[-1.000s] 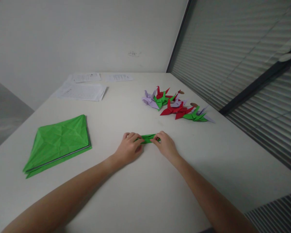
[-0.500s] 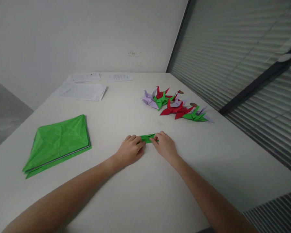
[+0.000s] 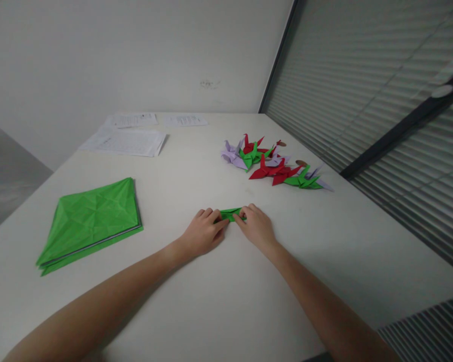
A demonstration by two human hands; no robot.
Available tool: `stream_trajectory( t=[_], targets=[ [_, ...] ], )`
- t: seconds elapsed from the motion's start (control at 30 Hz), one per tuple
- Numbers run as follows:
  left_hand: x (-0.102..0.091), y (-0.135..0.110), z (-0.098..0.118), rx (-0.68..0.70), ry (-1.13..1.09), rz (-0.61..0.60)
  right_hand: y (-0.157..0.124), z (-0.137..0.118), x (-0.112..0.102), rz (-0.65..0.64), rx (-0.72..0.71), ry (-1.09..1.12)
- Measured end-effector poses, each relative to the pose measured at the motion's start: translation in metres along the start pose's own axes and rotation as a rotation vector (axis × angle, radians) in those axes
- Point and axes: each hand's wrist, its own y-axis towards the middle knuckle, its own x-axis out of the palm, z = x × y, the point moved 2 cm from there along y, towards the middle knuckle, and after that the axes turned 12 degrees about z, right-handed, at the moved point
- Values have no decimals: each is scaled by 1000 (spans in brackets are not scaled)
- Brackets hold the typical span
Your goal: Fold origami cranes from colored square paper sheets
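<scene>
A small strip of folded green paper (image 3: 229,214) lies on the white table between my hands. My left hand (image 3: 206,231) grips its left end, with curled fingers on top and the thumb along the near edge. At the right end, my right hand (image 3: 255,226) pinches the paper between thumb and fingers. Both ends of the strip are hidden under my fingers. A slanting fold line shows in the middle part.
Folded paper cranes in red, green and lilac (image 3: 275,168) stand in a cluster at the back right. A stack of creased green paper (image 3: 96,216) lies at left. Printed sheets (image 3: 124,142) are at the far left. Window blinds (image 3: 381,90) border the table's right side.
My left thumb and fingers have shifted very slightly to the right along the green paper. My right hand has stayed almost still.
</scene>
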Motion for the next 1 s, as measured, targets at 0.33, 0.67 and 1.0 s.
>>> stream_trajectory(
  t=[0.33, 0.67, 1.0],
  targets=[
    [2, -2, -1, 42, -5, -20, -1, 0, 1, 6, -14, -13],
    [2, -2, 1, 52, 29, 6, 0, -3, -1, 3, -18, -18],
    [-4, -1, 6, -39, 133, 85, 2, -2, -1, -16, 10, -1]
  ],
)
